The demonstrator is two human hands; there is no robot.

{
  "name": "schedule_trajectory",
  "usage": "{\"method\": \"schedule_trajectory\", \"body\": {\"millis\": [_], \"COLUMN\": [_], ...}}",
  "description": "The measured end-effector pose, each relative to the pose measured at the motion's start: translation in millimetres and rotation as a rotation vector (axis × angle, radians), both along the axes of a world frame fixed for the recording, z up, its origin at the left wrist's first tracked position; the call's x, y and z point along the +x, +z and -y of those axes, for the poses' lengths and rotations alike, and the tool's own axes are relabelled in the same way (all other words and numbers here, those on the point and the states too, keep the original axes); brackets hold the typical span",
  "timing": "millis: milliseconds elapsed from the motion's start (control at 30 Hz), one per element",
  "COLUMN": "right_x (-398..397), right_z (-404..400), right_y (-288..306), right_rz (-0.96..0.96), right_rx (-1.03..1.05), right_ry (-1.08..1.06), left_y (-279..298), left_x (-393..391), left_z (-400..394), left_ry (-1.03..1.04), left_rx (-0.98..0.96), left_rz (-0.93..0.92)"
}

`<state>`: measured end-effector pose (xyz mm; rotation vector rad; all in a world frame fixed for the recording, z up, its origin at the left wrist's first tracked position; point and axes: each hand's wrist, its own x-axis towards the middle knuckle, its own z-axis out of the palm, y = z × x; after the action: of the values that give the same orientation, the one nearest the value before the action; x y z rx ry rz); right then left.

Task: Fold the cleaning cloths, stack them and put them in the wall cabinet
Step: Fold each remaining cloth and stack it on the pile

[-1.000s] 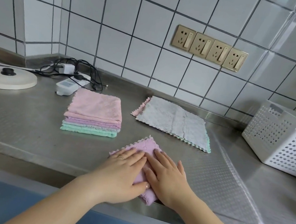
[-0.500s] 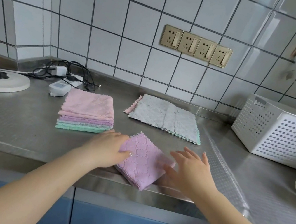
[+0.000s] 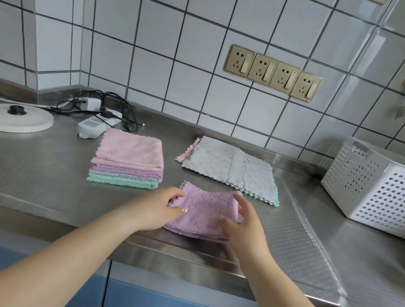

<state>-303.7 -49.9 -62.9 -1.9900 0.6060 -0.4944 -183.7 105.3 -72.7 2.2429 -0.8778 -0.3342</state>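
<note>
Half a second on, my left hand [image 3: 160, 209] and right hand [image 3: 243, 226] now both pinch the folded purple cloth [image 3: 202, 214], lifting its sides off the steel surface [image 3: 33, 174] near the front edge. One stack [image 3: 127, 160] of folded cloths sits behind it; unfolded cloths [image 3: 231, 168] lie beside one white basket [image 3: 386, 193].

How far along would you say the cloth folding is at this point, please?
Done: a stack of folded cloths sits on the steel counter. In hand: the left hand and right hand grip a folded purple cloth. Left: the unfolded cloths behind, then stacking; no wall cabinet is in view.
</note>
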Motion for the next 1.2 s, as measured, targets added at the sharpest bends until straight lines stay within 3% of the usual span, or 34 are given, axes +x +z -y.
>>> {"method": "schedule_trajectory", "body": {"millis": [133, 267, 333, 433, 533, 667, 867, 1200], "right_x": [23, 41, 53, 74, 110, 158, 186, 202], "right_z": [-6, -8, -13, -25, -36, -44, -54, -55], "right_y": [25, 63, 78, 93, 92, 75, 58, 49], "right_rz": [0.27, 0.428, 0.454, 0.417, 0.278, 0.084, -0.092, -0.196], "right_rx": [0.521, 0.683, 0.721, 0.714, 0.551, 0.255, -0.091, -0.347], "right_ry": [0.022, 0.1, 0.17, 0.209, 0.205, 0.235, 0.272, 0.319], "left_y": [3, 21, 35, 53, 62, 64, 50, 36], "left_x": [5, 9, 16, 40, 72, 106, 131, 145], "left_z": [-2, -9, -18, -37, -60, -84, -95, -100], "left_ry": [0.045, 0.077, 0.026, 0.06, 0.17, 0.241, 0.294, 0.326], "left_rx": [-0.206, -0.668, -0.818, -0.882, -0.642, -0.445, -0.279, -0.164], "left_rz": [-0.129, -0.682, -0.825, -0.64, -0.234, -0.015, 0.065, 0.125]}}
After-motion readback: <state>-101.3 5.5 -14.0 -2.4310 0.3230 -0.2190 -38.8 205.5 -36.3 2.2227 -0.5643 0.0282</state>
